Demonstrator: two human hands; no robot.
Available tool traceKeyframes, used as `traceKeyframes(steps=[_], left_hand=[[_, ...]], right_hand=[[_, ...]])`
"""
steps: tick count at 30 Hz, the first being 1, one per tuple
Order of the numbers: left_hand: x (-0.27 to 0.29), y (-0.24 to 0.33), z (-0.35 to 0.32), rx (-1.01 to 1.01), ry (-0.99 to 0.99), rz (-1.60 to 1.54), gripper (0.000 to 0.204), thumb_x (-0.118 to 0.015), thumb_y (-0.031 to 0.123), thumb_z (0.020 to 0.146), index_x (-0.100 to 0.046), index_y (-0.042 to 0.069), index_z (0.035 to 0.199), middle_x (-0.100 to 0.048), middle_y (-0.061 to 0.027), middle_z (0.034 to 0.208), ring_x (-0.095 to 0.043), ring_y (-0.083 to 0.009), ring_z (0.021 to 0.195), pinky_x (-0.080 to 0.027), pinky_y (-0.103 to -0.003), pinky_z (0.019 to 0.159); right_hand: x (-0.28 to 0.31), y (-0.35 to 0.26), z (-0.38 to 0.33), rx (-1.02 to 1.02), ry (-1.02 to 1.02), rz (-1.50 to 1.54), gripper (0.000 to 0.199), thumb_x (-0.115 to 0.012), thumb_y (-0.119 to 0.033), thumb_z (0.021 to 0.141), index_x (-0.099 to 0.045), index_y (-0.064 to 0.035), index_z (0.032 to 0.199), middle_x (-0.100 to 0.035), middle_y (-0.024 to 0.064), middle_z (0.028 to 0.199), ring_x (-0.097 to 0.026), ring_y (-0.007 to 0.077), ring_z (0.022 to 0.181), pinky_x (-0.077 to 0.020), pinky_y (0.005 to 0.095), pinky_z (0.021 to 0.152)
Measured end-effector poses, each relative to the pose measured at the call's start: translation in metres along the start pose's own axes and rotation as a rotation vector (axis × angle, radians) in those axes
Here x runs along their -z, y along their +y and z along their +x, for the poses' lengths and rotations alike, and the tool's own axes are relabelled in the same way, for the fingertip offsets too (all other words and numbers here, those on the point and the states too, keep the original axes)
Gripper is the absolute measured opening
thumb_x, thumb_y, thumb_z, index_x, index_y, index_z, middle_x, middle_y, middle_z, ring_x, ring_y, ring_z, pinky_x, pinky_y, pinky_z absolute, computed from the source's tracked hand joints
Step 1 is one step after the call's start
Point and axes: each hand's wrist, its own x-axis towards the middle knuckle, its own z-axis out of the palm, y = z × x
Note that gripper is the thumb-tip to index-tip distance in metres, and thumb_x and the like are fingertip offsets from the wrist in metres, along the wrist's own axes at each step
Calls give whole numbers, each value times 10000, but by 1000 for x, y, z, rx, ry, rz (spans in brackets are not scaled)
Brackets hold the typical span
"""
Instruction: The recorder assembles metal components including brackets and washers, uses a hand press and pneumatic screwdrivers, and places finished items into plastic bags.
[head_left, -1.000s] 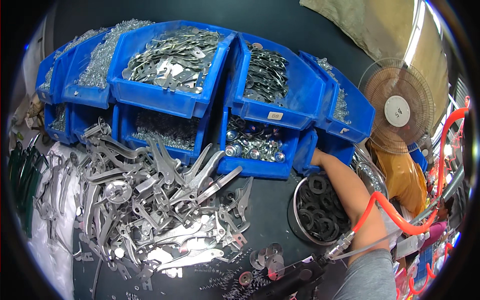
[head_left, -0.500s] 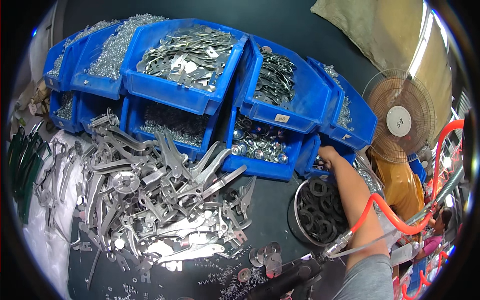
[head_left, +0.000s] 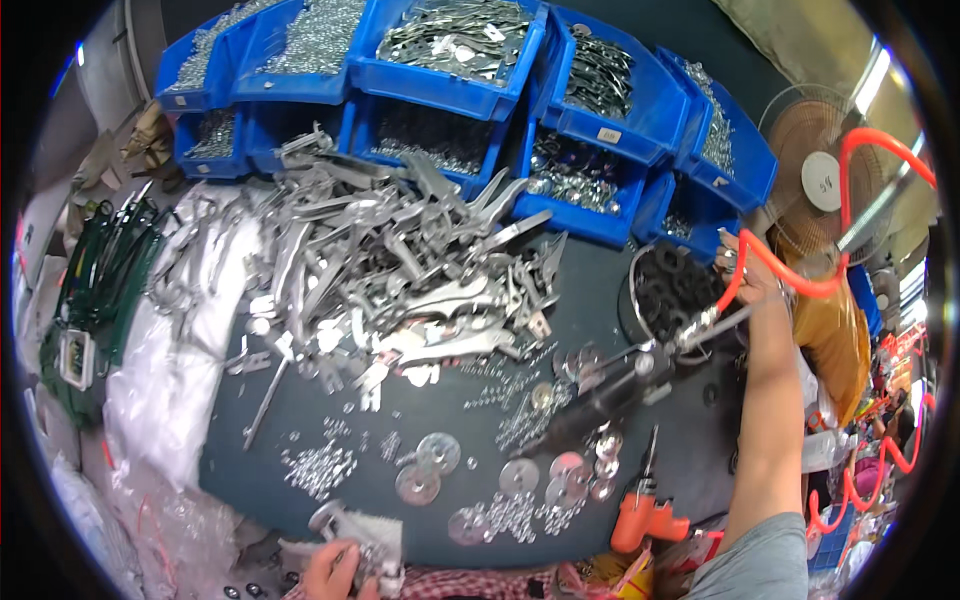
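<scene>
At the lower edge, the curled fingers of my left hand (head_left: 335,572) hold a grey metal part with a round disc end (head_left: 345,525), above a piece of white cloth or paper. Much of that hand is cut off by the frame. My right hand (head_left: 752,270) is raised beside a round metal bowl (head_left: 634,318) of black rings (head_left: 668,290), partly behind the red coiled hose (head_left: 800,280). Its fingers are bent together; what they pinch is too small to make out. Just beyond it stands a small blue bin (head_left: 655,212) with small metal parts inside.
Stacked blue bins (head_left: 430,85) of springs and metal plates line the back. Grey metal levers (head_left: 400,250) are heaped centre-left. A black tool (head_left: 600,400) on the hose crosses the middle; discs (head_left: 438,452), small fasteners (head_left: 320,468) and an orange-handled tool (head_left: 640,518) lie nearer.
My right hand has come out of the small blue bin and back beside the bowl. The view has tipped down, bringing my left hand with the metal part and the table's near edge into sight.
</scene>
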Motion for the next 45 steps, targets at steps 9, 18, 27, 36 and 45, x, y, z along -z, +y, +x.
traceKeyframes(steps=[9, 18, 27, 36, 45], left_hand=[[4, 3, -5, -38, 63, -149, 462, -611, 98, 736, -478, -67, 1147, -486, -238, 1099, -570, -357, 896, -478, -370, 763], [-3, 2, -19, 95, 84, -330, 472, -586, 100, 750, -472, -28, 1189, -477, -217, 1135, -542, -342, 961, -446, -358, 821], [0, 0, -15, 3, 168, -308, 472, -579, 94, 742, -477, -19, 1189, -485, -201, 1126, -555, -332, 941, -460, -349, 791], [-2, -4, -14, -48, 172, -271, 483, -571, 90, 736, -468, -20, 1195, -476, -201, 1126, -545, -337, 945, -453, -350, 801], [-8, -8, -20, 90, 113, -389, 480, -562, 99, 741, -467, -29, 1194, -472, -198, 1136, -535, -335, 961, -439, -351, 824]], right_hand=[[-63, 144, -205, -81, -139, 61, 110, -584, -148, 814, -489, -135, 868, -490, 22, 685, -498, 103, 515, -293, 147, 268], [-207, 265, -221, 117, -279, -818, 240, -602, -188, 815, -511, -16, 956, -527, 61, 601, -539, 159, 541, -419, 289, 488], [-205, 317, -217, 683, -76, -1449, 224, -604, -220, 780, -569, -64, 937, -583, 129, 931, -577, 319, 817, -463, 373, 726], [-164, 299, -256, 453, -48, -961, 265, -537, -45, 837, -550, -6, 1099, -600, 93, 1009, -575, 143, 916, -467, 274, 778], [-150, 313, -276, 671, -46, -1136, 201, -631, -56, 747, -636, -26, 946, -564, 53, 785, -577, 137, 708, -448, 257, 642]])
